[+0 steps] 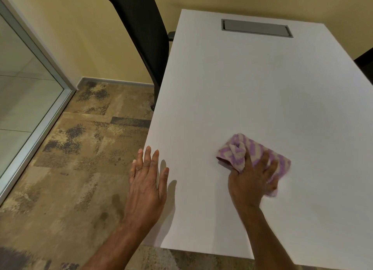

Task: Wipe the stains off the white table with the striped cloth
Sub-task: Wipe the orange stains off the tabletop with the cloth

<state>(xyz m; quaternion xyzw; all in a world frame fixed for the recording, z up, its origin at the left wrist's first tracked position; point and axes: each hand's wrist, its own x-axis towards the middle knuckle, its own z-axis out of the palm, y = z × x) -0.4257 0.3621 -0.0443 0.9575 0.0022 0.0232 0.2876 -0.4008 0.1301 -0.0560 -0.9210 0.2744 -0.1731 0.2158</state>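
The white table (252,91) fills the right half of the view. A crumpled cloth (240,148) with purple and beige stripes lies on it near the front. My right hand (252,180) presses down on the cloth and grips it, fingers spread over its right part. My left hand (147,180) rests flat with fingers apart at the table's left edge, holding nothing. No stain shows clearly on the bare surface.
A grey cable hatch (256,28) is set into the far end of the table. A black office chair (141,31) stands at the table's left side. A glass partition (26,83) runs along the far left over patterned carpet (80,148).
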